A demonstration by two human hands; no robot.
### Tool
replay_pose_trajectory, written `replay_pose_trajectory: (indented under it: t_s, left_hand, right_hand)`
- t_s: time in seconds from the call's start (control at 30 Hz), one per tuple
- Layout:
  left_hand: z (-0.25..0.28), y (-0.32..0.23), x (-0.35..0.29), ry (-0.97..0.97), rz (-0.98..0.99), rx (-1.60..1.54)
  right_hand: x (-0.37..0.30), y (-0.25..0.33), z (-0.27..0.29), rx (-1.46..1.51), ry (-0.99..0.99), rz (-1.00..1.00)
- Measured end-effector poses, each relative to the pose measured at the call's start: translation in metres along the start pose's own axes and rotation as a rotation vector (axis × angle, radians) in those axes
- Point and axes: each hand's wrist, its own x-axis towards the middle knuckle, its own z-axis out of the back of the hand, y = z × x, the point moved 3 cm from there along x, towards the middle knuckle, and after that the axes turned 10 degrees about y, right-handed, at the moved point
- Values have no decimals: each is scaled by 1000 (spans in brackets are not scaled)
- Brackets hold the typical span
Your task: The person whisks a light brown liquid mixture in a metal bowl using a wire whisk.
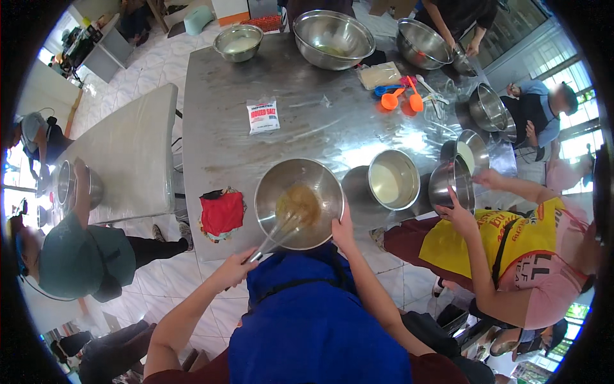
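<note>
We had the steel mixing bowl (299, 203) at the near edge of the steel worktop (300, 115), a brownish batter (299, 203) pooled in its bottom. Our left hand (234, 267) was closed around the handle of the whisk (281, 230), its wires down in the batter. Our right hand (343, 232) gripped the bowl's rim on the near right. To whisk well, we judged, that hand needed to pin the bowl firmly, since it sat close to the edge, just beside the red cloth (222, 213) and a smaller bowl of pale liquid (393, 180).
</note>
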Motion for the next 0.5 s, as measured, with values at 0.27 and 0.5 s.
replay_pose_trajectory:
  t_s: [0.27, 0.5]
  left_hand:
    - [11, -1, -10, -44, -28, 47]
    - [13, 3, -8, -33, 22, -4]
  right_hand:
    - [5, 28, -4, 82, 62, -36]
    - [5, 34, -5, -18, 51, 2]
